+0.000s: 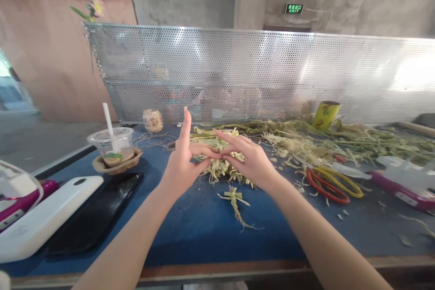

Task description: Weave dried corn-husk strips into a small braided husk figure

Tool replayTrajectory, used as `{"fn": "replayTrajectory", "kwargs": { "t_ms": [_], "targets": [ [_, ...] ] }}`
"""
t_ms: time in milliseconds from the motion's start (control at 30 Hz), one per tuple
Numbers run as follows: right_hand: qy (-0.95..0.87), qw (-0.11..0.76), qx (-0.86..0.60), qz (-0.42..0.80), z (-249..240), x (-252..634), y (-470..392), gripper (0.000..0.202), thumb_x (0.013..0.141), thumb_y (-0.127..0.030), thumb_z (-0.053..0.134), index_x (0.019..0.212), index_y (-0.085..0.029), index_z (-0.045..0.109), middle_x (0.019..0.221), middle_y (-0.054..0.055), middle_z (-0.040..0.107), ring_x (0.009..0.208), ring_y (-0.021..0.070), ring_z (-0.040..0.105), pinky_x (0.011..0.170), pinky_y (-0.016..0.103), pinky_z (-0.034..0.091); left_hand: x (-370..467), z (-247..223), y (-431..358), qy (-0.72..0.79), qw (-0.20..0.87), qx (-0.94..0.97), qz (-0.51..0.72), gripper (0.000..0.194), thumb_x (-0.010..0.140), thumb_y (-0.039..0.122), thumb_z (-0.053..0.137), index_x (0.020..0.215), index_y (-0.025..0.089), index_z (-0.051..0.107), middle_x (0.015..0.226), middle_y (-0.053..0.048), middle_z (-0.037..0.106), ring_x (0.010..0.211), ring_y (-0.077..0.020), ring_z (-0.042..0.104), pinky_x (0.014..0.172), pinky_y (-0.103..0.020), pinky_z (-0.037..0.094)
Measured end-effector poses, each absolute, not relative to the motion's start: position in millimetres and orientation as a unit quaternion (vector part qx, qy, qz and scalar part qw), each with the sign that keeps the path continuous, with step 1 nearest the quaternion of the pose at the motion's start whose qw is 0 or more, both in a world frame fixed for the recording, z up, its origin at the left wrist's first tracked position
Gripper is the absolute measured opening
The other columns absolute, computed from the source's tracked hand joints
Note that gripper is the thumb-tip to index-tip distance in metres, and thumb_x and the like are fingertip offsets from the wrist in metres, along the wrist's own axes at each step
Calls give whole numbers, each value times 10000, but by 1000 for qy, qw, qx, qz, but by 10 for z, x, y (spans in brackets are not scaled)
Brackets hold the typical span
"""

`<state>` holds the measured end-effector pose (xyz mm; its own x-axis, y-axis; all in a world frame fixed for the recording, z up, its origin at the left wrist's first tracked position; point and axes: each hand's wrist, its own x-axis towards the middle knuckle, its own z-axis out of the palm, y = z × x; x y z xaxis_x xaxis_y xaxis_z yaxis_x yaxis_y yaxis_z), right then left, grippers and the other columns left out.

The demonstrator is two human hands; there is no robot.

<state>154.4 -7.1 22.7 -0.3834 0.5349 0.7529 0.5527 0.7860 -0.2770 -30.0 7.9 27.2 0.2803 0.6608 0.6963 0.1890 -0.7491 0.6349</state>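
My left hand [185, 161] is over the middle of the table, one finger pointing up while the thumb and other fingers come together in a pinch. Opposite it, my right hand [249, 158] pinches too, and the fingertips of both hands meet. Anything between them is too small or hidden to make out. Behind and below the fingers lies a heap of pale green dried plant strips [220, 170]. Nearer to me, a small knotted figure of plant fibre [234, 201] with thin trailing ends rests on the blue tabletop [204, 235].
Scissors with red and yellow handles [335, 186] and more dried stalks [306, 142] lie to the right, before a yellow-green tube [325, 115]. A lidded cup with straw [113, 142], black phone [98, 213] and white power bank [54, 215] are left. A perforated metal screen [238, 72] stands behind.
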Motion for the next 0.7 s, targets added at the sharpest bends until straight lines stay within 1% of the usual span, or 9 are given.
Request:
{"fn": "replayTrajectory", "kwargs": {
  "t_ms": [100, 200, 267, 300, 400, 467, 500, 600, 700],
  "targets": [
    [-832, 454, -317, -27, 232, 1547, -69, 585, 833, -97, 514, 1347, -331, 364, 850, -51, 709, 925, 189, 578, 897, 402, 447, -300, 276, 98, 279, 243, 737, 566, 972, 637, 172, 728, 1440, 227, 182, 768, -15, 734, 742, -239, 674, 904, -431, 414],
    [-832, 456, -314, -31, 244, 1544, -72, 580, 833, -90, 513, 1345, -318, 366, 840, -55, 709, 893, 178, 577, 900, 391, 446, -302, 286, 106, 277, 252, 725, 577, 1058, 597, 156, 753, 1451, 224, 131, 681, 17, 718, 685, -227, 663, 924, -434, 393],
    [-832, 454, -318, -33, 245, 1533, -74, 574, 829, -85, 510, 1341, -306, 372, 839, -52, 709, 889, 175, 577, 894, 382, 451, -305, 294, 95, 284, 264, 721, 574, 1081, 589, 154, 761, 1453, 218, 114, 666, 19, 715, 655, -215, 654, 898, -412, 415],
    [-830, 453, -324, -35, 241, 1523, -75, 563, 825, -84, 511, 1332, -297, 386, 841, -48, 708, 891, 176, 579, 881, 373, 458, -304, 298, 84, 290, 269, 716, 575, 1067, 587, 161, 764, 1450, 226, 140, 719, 2, 725, 651, -208, 651, 867, -390, 439],
    [-806, 464, -363, -60, 202, 1473, -72, 493, 815, -96, 525, 1273, -265, 453, 854, -32, 709, 901, 181, 589, 821, 344, 481, -282, 303, 39, 315, 262, 695, 591, 943, 602, 205, 762, 1410, 267, 279, 1038, -69, 700, 687, -189, 650, 737, -302, 498],
    [-779, 480, -392, -96, 157, 1425, -72, 437, 817, -111, 531, 1232, -241, 486, 861, -21, 715, 895, 189, 599, 793, 339, 484, -252, 293, 23, 333, 256, 679, 603, 918, 600, 224, 768, 1393, 277, 311, 1125, -78, 666, 713, -186, 654, 680, -264, 508],
    [-766, 487, -403, -117, 133, 1398, -75, 409, 822, -119, 529, 1215, -230, 497, 863, -16, 718, 886, 194, 603, 788, 344, 481, -236, 284, 25, 341, 253, 672, 606, 947, 593, 221, 776, 1404, 274, 290, 1074, -73, 688, 725, -187, 658, 687, -257, 508],
    [-738, 493, -427, -172, 72, 1314, -101, 317, 851, -143, 500, 1160, -206, 526, 867, 2, 722, 860, 206, 611, 782, 357, 465, -200, 244, 68, 362, 261, 662, 602, 1078, 581, 182, 787, 1447, 250, 149, 763, -16, 734, 731, -188, 674, 767, -276, 498],
    [-725, 491, -442, -195, 37, 1245, -144, 205, 865, -193, 496, 1060, -190, 560, 894, 27, 709, 858, 204, 607, 770, 344, 454, -200, 206, 131, 367, 339, 631, 593, 1133, 585, 163, 781, 1454, 218, 56, 672, 9, 719, 695, -181, 677, 738, -289, 506]
  ]
}}
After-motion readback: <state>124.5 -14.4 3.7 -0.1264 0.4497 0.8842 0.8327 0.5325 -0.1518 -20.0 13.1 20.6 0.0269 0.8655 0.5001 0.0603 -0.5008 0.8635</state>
